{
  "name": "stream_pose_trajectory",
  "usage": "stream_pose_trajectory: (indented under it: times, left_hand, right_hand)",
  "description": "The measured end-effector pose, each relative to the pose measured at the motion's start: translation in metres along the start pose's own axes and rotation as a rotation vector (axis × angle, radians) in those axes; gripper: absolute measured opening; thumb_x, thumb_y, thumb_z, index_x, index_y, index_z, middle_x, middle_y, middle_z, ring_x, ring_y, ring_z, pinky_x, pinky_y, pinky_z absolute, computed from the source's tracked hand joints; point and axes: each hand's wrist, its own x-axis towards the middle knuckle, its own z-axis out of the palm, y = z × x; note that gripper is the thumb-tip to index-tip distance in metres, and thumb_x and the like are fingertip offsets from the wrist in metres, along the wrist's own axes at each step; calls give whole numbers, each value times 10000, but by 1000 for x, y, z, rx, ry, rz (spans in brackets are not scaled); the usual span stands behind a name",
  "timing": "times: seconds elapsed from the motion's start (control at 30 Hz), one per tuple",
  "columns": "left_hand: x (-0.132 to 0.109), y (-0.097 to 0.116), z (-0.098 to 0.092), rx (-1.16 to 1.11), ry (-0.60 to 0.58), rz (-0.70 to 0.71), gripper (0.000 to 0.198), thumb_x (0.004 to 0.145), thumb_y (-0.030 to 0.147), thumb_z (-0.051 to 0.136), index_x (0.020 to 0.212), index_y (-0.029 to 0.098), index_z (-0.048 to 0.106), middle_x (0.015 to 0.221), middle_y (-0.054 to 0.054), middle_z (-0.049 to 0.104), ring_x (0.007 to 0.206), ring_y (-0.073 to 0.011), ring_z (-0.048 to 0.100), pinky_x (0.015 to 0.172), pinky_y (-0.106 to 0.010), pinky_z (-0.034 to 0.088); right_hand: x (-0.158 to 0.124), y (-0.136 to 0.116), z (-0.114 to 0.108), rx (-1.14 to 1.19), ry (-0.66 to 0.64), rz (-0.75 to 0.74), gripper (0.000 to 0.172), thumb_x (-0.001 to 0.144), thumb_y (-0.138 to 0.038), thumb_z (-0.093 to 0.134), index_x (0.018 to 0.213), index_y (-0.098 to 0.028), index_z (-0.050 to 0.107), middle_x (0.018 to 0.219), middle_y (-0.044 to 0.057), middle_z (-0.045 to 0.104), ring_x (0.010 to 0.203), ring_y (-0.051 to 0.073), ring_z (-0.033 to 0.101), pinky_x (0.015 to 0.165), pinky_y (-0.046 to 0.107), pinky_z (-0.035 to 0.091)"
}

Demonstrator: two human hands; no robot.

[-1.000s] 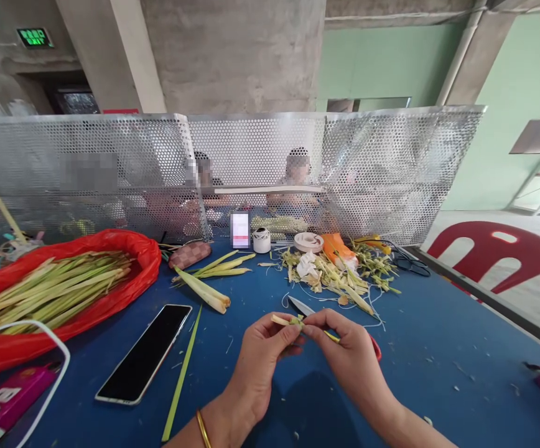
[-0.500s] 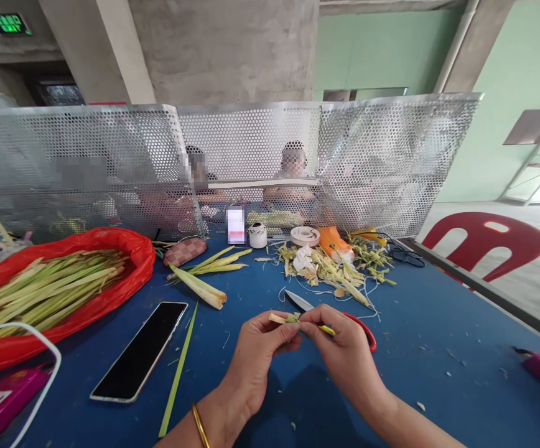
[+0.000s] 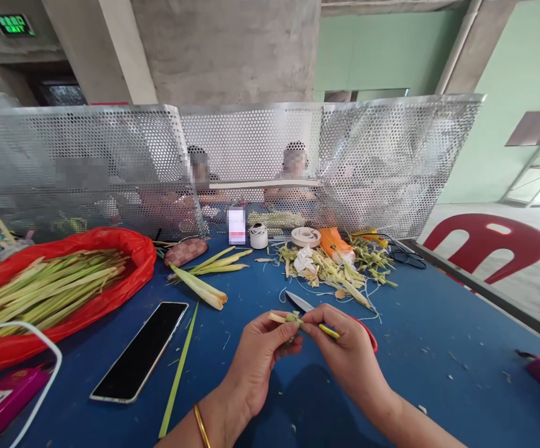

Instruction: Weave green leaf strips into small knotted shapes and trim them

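Observation:
My left hand (image 3: pixel 263 348) pinches a small piece of pale green plant (image 3: pixel 279 318) between thumb and fingers. Close against it on the right, my right hand (image 3: pixel 339 339) has its fingertips pressed together at the same piece; a yellow-green bit (image 3: pixel 329 330) pokes out beside its fingers. Behind my right hand lie scissors (image 3: pixel 299 302) with red handles, partly hidden by it. A cut leafy stalk (image 3: pixel 201 288) and thinner stalks (image 3: pixel 221 264) rest beyond my hands. One long green leaf strip (image 3: pixel 180 373) lies left of my left forearm.
A red bag (image 3: pixel 144 252) of stalks and a black-screened phone (image 3: pixel 139 351) are on the left. Trimmings (image 3: pixel 330 274), tape (image 3: pixel 305 236) and a white jar (image 3: pixel 258 236) stand before a perforated metal screen (image 3: pixel 251 137); two people sit behind it. A red chair (image 3: pixel 484 249) is at right.
Both hands stay together around the plant piece, with only slight finger movement. The camera view has shifted very slightly.

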Motion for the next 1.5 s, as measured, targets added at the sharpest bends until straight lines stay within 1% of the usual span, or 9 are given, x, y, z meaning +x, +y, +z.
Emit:
stream_pose_trajectory:
  times: [0.27,0.43,0.63,0.8,0.9,1.0,1.1,1.27,1.5]
  left_hand:
    - [0,8,1,170,29,115,464,568,337,856,986,191,718,980,-54,708,941,-176,608,831,-255,453]
    - [-1,17,-6,206,-8,-31,651,741,720,520,922,125,712,866,-110,699,799,-198,632,684,-288,483]
    - [-1,17,-7,88,-180,-193,280,696,371,770,775,108,715,727,-56,675,611,-105,601,599,-211,485]
    - [6,16,-7,-16,16,-80,216,682,245,795,843,124,718,807,-65,705,674,-119,642,646,-218,535]
    - [9,16,-9,-75,45,-46,187,681,197,791,837,127,716,813,-58,705,671,-111,640,657,-222,548]
    - [11,17,-10,-108,66,-32,180,661,182,800,810,126,714,775,-41,689,652,-102,629,636,-212,546]
    - [11,18,-11,-89,90,-19,207,642,202,814,810,133,715,780,-32,682,652,-96,621,605,-195,533]
    - [13,19,-15,-45,86,18,233,649,268,813,817,145,708,802,-35,680,675,-101,620,612,-201,529]
    - [15,20,-17,-39,133,55,235,665,286,787,806,153,654,758,-7,634,684,-99,602,599,-200,507]
  right_hand:
    - [4,3,-10,-256,154,-414,112,901,-154,548,854,-204,637,790,16,690,737,148,630,729,286,441]
    - [8,7,-25,-511,210,-800,180,908,-102,525,966,-194,668,858,35,725,829,156,653,858,339,416]
    - [4,5,-26,-577,174,-943,182,928,-125,512,1004,-189,665,882,39,726,897,165,635,887,342,425]
    - [11,22,-31,-690,154,-580,195,897,-142,518,1070,-177,600,909,79,680,827,200,633,744,328,467]
    - [15,38,-36,-886,-253,-113,98,846,-201,536,903,-172,611,840,83,654,725,231,642,592,314,431]
    - [13,49,-39,-947,-505,100,208,760,-135,537,956,-156,601,897,108,645,810,263,651,603,306,402]
    - [10,51,-38,-975,-501,134,415,693,-52,505,1095,-135,567,937,132,637,833,269,650,599,295,367]
    - [11,54,-33,-988,-486,62,460,637,-22,518,1060,-175,612,792,89,640,694,228,641,542,264,310]
    - [7,68,-41,-763,-368,111,704,677,-25,502,1353,-218,487,965,101,714,788,248,683,607,290,468]
